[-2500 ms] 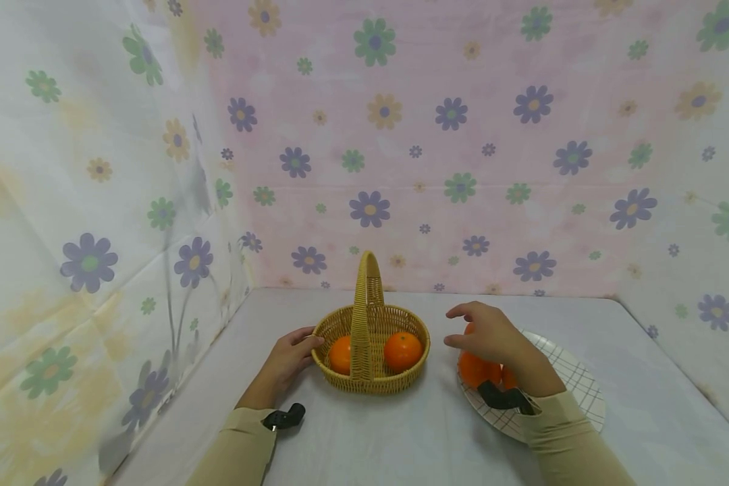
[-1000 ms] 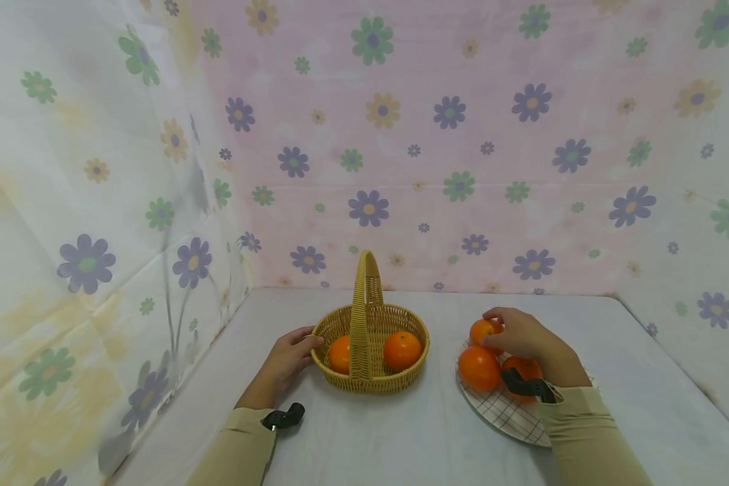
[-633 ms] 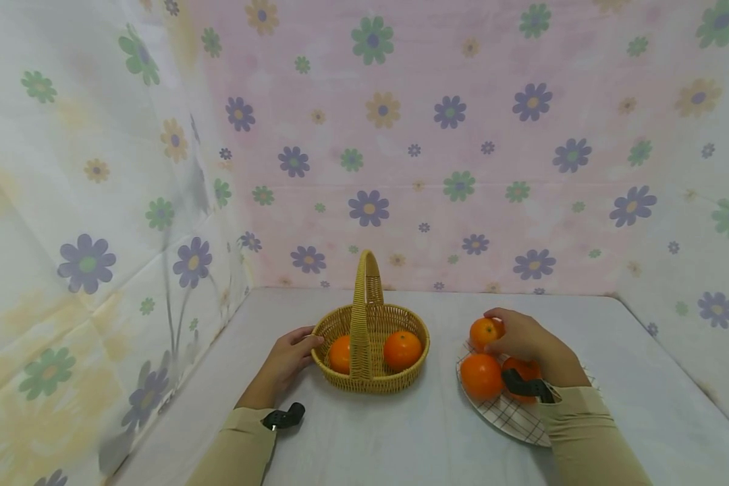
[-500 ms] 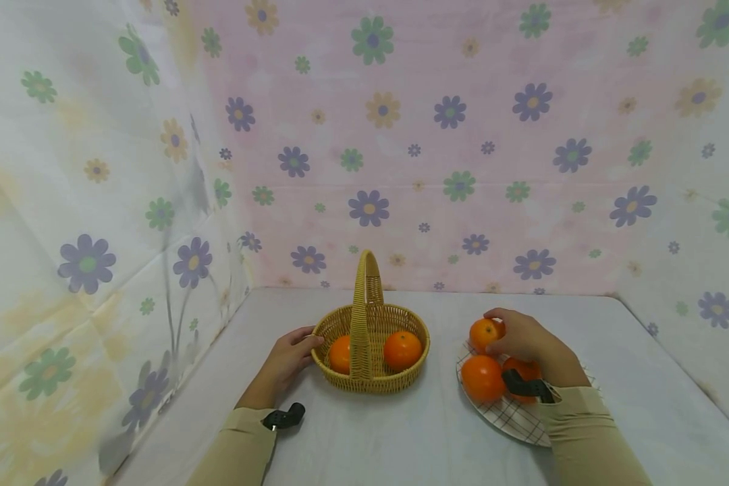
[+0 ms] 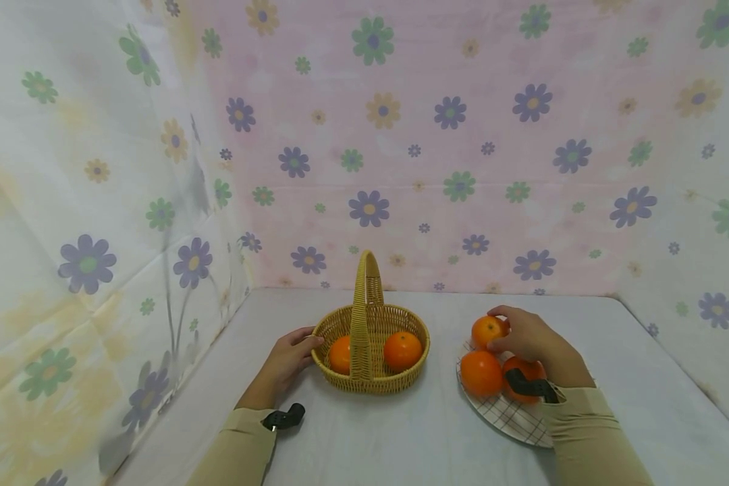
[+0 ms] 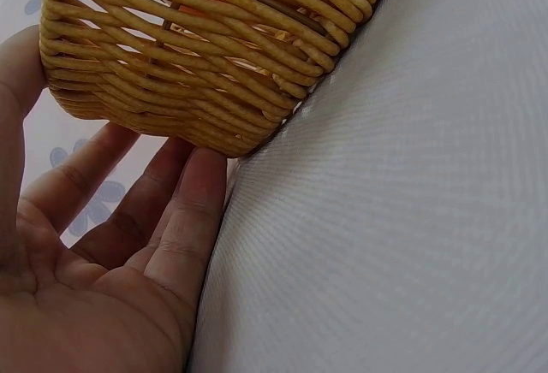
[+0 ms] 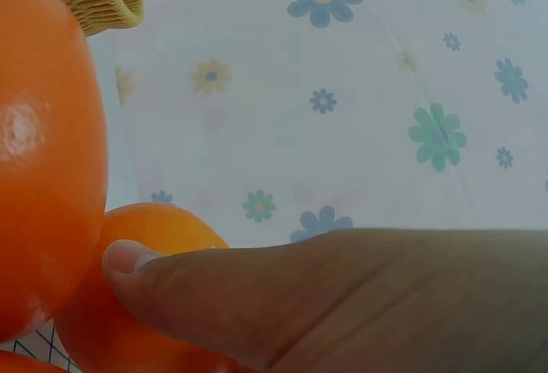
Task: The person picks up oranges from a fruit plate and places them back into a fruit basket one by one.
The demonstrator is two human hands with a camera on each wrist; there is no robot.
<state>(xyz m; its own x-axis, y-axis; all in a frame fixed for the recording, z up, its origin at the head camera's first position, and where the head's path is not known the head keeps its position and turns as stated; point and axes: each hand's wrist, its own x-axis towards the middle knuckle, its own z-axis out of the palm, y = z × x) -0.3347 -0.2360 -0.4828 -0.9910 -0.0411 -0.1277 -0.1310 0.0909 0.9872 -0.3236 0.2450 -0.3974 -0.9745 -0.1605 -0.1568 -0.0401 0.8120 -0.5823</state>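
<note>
My left hand (image 5: pixel 288 358) grips the left end of the wicker basket (image 5: pixel 395 385), thumb over its rim. In the left wrist view the fingers press against the basket's woven outer wall (image 6: pixel 188 74). Two oranges lie inside, one on the left (image 5: pixel 339 354) partly behind the handle and one on the right (image 5: pixel 402 351). At the plate's far side my right hand (image 5: pixel 533 339) holds an orange (image 5: pixel 486 331) between thumb and fingers. The right wrist view shows the thumb on that orange (image 7: pixel 163 226); its far side is hidden.
A checked plate (image 5: pixel 515 422) carries two more oranges, one at the left (image 5: pixel 481 373) and one (image 5: pixel 527 370) partly covered by the black wrist camera (image 5: pixel 525 385). Flowered cloth (image 5: pixel 401 135) hangs behind and at both sides of the white table (image 5: pixel 364 439).
My right hand came from above the fruit, moved right and took hold of the far orange, which has just shifted slightly right and up. The left hand and basket stayed put.
</note>
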